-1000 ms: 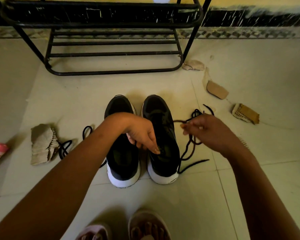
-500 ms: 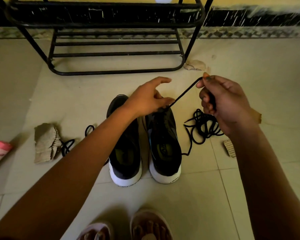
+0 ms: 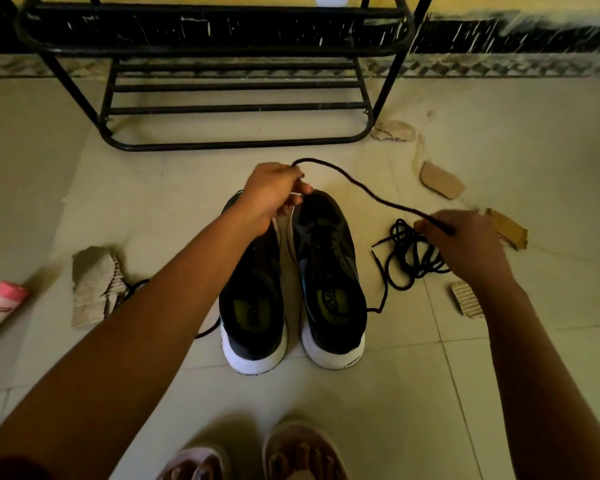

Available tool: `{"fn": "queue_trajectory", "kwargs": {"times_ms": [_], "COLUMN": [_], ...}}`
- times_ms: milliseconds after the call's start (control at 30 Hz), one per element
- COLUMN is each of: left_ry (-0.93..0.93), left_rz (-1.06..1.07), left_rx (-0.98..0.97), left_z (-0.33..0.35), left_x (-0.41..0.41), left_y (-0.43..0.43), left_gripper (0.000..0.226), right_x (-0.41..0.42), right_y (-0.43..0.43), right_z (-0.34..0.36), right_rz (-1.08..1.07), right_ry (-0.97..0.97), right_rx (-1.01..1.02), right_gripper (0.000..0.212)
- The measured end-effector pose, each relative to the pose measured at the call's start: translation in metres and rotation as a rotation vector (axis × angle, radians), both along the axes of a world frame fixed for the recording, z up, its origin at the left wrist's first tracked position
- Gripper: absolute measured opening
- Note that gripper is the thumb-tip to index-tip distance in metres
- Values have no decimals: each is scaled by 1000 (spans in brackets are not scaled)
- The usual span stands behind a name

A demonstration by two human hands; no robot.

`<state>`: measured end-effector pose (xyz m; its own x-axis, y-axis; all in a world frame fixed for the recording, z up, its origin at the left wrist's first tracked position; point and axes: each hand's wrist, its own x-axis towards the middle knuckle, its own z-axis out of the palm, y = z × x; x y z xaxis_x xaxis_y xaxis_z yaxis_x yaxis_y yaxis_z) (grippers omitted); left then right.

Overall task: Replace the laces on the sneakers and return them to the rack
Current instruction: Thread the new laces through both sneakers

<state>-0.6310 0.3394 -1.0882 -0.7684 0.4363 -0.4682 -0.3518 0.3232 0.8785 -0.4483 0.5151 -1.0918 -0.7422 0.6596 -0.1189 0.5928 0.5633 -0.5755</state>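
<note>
Now, lace (image 3: 392, 204) between left hand (image 3: 271, 197), right hand (image 3: 465, 249)

1. The scene is dim all over, with a warm yellow-green cast. The pale floor (image 3: 499, 375) is the brightest surface, lightest in front of the rack (image 3: 222, 145).
2. The arms (image 3: 153, 323) read as dark, nearly flat shapes, and the sneakers (image 3: 326, 271) lose detail in their black uppers.
3. Shadows are soft and faint; the light's source cannot be told.
4. Motion blur smears the right hand (image 3: 465, 247) and the lace (image 3: 361, 183) running to the left hand (image 3: 272, 195).
5. Wide-angle bending bows the rack's bars and the floor's tile lines toward the edges. The feet (image 3: 302, 452) at the near edge are soft.
</note>
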Motion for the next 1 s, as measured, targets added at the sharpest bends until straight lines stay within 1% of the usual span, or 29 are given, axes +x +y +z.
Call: {"fn": "queue_trajectory", "kwargs": {"times_ms": [67, 133, 200, 267, 300, 367, 433, 467, 500, 533, 567, 600, 667, 767, 867, 900, 933, 1000], "left_ry": [-63, -102, -161, -216, -236, -239, -182, -126, -43, 73, 211, 341, 504, 584, 612, 625, 634, 629], "left_rz": [62, 102, 172, 228, 236, 210, 164, 131, 78, -2, -105, -210, -390, -568, -586, -573, -568, -587], "left_rx": [-15, -32, -1, 30, 38, 41, 25, -1, -41, -94, -162, -228, -337, -408, -446, -464, -485, -528], "left_z": [-9, -17, -23, -27, -29, -30, -32, -34, -35, -35, -36, -35, -33, -31, -30, -30, -30, -29], "left_x": [-4, -7, -9, -11, -11, -8, -4, -2, 1, 4, 6, 9, 15, 24, 30, 32, 33, 36], "left_y": [-4, -6, -6, -5, -5, -5, -5, -5, -5, -5, -6, -7, -11, -14, -14, -13, -12, -10], "left_gripper": [17, 18, 20, 19, 17, 15, 32, 38, 38, 29, 18, 9, 9, 11, 9, 10, 11, 15], "right_x": [9, 17, 23, 27, 27, 25, 19, 14, 9, 2, -4, -12, -24, -37, -44, -45, -46, -46], "right_y": [11, 18, 24, 28, 27, 21, 10, 3, -2, -8, -13, -18, -29, -40, -44, -45, -46, -49], "right_z": [-14, -25, -33, -36, -35, -31, -28, -26, -25, -25, -26, -27, -30, -33, -35, -38, -42, -48], "right_rz": [-65, -118, -165, -240, -290, -385, -405, -380, -341, -304, -278, -261, -238, -246, -177, -158, -153, -168], "right_ry": [-150, -257, -317, -321, -296, -173, 48, 165, 258, 312, 330, 326, 301, 249, 69, 69, 101, 172], "right_rx": [0, -25, -19, -49, -123, -374, -657, -799, -924, -1017, -1070, -1093, -1093, -1035, -819, -783, -789, -827], "right_gripper": [26, 33, 38, 44, 45, 44, 33, 23, 15, 10, 12, 14, 17, 22, 40, 41, 39, 27]}}
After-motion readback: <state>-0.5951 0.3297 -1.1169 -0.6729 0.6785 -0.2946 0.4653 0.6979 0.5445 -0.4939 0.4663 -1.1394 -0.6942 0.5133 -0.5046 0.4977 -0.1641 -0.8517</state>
